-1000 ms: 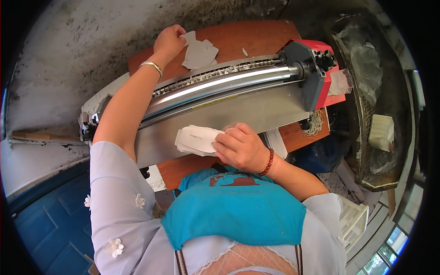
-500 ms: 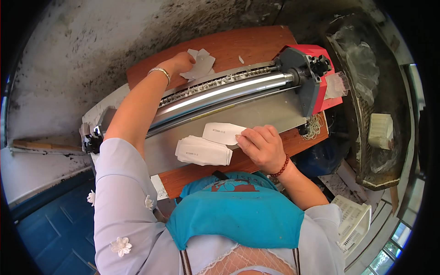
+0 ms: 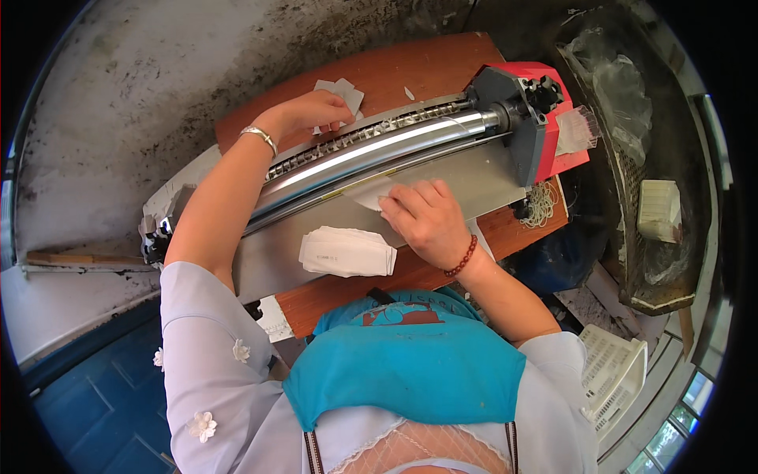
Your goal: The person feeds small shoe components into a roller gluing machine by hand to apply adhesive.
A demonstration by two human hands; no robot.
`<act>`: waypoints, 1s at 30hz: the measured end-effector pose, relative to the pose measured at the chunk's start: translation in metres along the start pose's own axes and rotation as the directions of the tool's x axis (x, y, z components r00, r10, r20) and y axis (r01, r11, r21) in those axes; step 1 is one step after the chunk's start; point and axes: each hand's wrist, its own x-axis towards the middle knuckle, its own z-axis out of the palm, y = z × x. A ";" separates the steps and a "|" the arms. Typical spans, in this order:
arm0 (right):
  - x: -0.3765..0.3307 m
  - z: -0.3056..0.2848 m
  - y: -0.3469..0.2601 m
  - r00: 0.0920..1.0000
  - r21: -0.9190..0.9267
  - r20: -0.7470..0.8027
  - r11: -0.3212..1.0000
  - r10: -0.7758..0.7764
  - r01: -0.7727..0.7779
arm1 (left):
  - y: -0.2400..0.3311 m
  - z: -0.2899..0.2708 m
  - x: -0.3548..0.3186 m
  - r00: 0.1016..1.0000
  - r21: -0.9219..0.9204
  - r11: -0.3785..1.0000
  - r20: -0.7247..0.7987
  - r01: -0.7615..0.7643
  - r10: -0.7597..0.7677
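My right hand (image 3: 433, 221) pinches the near right end of a thin white oblong piece (image 3: 369, 192). Its far edge meets the rod along the front of a machine with a long shiny metal roller (image 3: 371, 154). Just left of that hand, a stack of white oblong pieces (image 3: 347, 251) lies on the machine's grey metal plate (image 3: 458, 183). Beyond the roller is my left hand (image 3: 320, 110), fingers curled down at the machine's back edge. Some white pieces (image 3: 347, 92) lie behind it on the table; whatever its fingertips hold is hidden.
The machine's red and grey end housing (image 3: 545, 126) stands at the right of the brown table (image 3: 426, 59). Rubber bands (image 3: 541, 207) hang below it. Farther right are a dark trough (image 3: 624, 261) with clear plastic and a white basket (image 3: 612, 379). A stained wall rises behind.
My right hand has moved forward and left, bringing the white piece from beside the stack to the rod before the roller. My left hand has shifted right and nearer the roller.
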 end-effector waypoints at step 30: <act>-0.003 0.002 -0.049 0.995 0.348 0.076 0.937 -0.062 0.032 | -0.051 -0.014 0.088 0.986 0.462 0.875 -0.137 0.145 -0.091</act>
